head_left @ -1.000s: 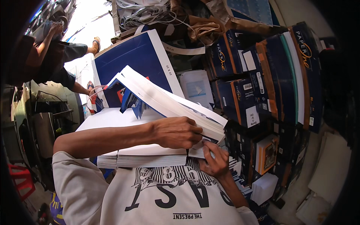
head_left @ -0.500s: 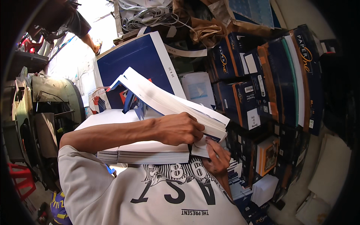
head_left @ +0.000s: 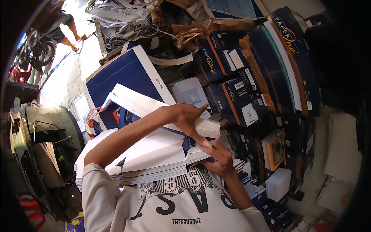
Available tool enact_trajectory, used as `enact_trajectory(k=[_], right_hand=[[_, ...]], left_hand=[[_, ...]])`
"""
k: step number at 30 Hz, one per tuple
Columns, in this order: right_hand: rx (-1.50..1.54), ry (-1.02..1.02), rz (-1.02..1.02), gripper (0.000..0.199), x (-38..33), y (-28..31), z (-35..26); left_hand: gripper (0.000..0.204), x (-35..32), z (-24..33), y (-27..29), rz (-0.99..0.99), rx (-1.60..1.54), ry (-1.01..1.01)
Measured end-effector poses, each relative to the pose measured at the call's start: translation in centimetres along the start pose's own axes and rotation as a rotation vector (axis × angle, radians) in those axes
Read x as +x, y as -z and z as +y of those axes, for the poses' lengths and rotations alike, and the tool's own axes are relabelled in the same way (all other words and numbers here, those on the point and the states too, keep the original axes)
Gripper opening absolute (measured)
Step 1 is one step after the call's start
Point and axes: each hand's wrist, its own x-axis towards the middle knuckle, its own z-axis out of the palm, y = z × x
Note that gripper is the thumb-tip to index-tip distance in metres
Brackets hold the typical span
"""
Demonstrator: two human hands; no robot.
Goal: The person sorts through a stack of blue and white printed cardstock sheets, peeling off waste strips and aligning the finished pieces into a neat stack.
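L hand (head_left: pixel 185 118) reaches across the body w/ fingers spread flat, palm down on the lifted sheets (head_left: pixel 139 102), a white bundle raised at an angle off the paper stack (head_left: pixel 154 154). It presses on the sheets' right edge; not wrapped round anything. R hand (head_left: pixel 218 156) sits lower, just under the L hand, thumb up on top & fingers curled under the stack's right corner, pinching a thin layer of pages there. Stack is thick, white, lying in front of the person's chest, touching the white printed shirt (head_left: pixel 174 205). Between lifted sheets & stack a blue-and-red printed page (head_left: pixel 116 116) shows in the gap. Behind stack, a big blue board w/ white border (head_left: pixel 123 73) leans tilted. To the right, well stacked dark blue paper boxes (head_left: pixel 251 77) fill the wall side; more white paper piles (head_left: pixel 280 183) lower right. Top left, far off, another person's legs (head_left: pixel 71 27) in bright light near a parked motorbike (head_left: pixel 38 50).
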Motion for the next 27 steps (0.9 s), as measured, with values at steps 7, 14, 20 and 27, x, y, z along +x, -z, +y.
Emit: enact_trajectory(k=[7,14,20,27], right_hand=[[0.811,-0.680,0.179,0.042,-4.0,0.8,4.1],[0.775,-0.482,0.327,0.076,-2.1,-4.3,5.5],[0.771,-0.445,0.197,0.032,-1.2,-4.8,6.3],[0.902,-0.380,0.194,0.033,1.2,-5.3,8.5]], left_hand=[[0.058,-2.3,0.1,-2.5,0.548,-0.063,-0.237],[0.037,-3.3,2.8,-3.4,0.737,-0.118,-0.092],[0.032,-4.0,3.1,-4.8,0.843,-0.083,-0.001],[0.058,-3.7,1.3,-2.9,0.613,0.054,-0.003]])
